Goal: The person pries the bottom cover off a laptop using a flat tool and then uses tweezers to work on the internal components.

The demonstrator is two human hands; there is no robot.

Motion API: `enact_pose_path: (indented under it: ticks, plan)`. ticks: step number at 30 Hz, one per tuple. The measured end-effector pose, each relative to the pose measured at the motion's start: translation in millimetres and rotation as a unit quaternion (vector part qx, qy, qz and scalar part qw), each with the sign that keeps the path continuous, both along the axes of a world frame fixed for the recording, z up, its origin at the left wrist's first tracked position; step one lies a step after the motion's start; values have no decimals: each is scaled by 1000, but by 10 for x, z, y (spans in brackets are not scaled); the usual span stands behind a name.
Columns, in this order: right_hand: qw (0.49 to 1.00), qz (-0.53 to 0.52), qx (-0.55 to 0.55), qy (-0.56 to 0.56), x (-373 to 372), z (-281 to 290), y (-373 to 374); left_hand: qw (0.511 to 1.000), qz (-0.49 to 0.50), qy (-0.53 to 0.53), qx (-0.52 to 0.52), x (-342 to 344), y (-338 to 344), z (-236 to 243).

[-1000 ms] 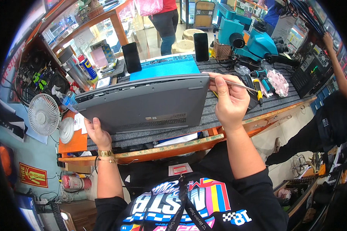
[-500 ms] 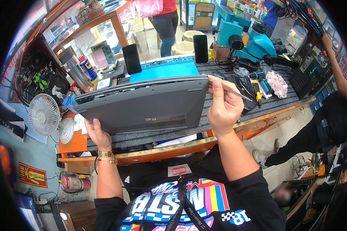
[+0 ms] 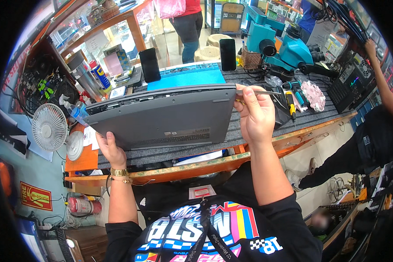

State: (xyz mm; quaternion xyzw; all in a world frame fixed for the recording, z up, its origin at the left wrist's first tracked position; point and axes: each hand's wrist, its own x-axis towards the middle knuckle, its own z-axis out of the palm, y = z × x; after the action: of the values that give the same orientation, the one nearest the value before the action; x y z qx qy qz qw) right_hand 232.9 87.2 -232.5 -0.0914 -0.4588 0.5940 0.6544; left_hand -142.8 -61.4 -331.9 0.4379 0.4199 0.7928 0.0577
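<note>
A dark grey laptop (image 3: 161, 120) stands tilted on its edge, with its bottom cover facing me. Along the upper edge a gap runs between cover and body, widest toward the left, and inner parts show through it. My left hand (image 3: 112, 150) grips the laptop at its lower left corner, thumb on the cover and fingers hidden behind. In my right hand (image 3: 256, 115) is a thin flat metal pry tool (image 3: 266, 92), pinched between thumb and fingers. Its tip is at the laptop's upper right corner, but I cannot tell how far it reaches into the seam.
A blue work mat (image 3: 185, 78) lies behind the laptop, between two upright phones (image 3: 149, 65). To the right are a teal microscope (image 3: 288, 48), a yellow screwdriver (image 3: 291, 106) and a teal power screwdriver (image 3: 298, 92). A white fan (image 3: 50, 126) and spray can (image 3: 99, 75) stand left.
My right hand has turned at the wrist, bringing the pry tool from a downward slant to nearly level. The laptop and my left hand have hardly moved.
</note>
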Motion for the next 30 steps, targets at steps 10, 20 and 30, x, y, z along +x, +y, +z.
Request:
enact_pose_path:
  ticks: [10, 20, 30]
  plan:
    - [983, -149, 74, -80, -98, -368, -112, 1000, 18, -2, -10, 34, 18, 48]
    - [998, 51, -42, -13, 27, -223, -37, 999, 22, 9, -22, 8, 12, 45]
    - [989, -120, 24, -81, -79, -664, -134, 999, 22, 0, -32, 2, 39, 86]
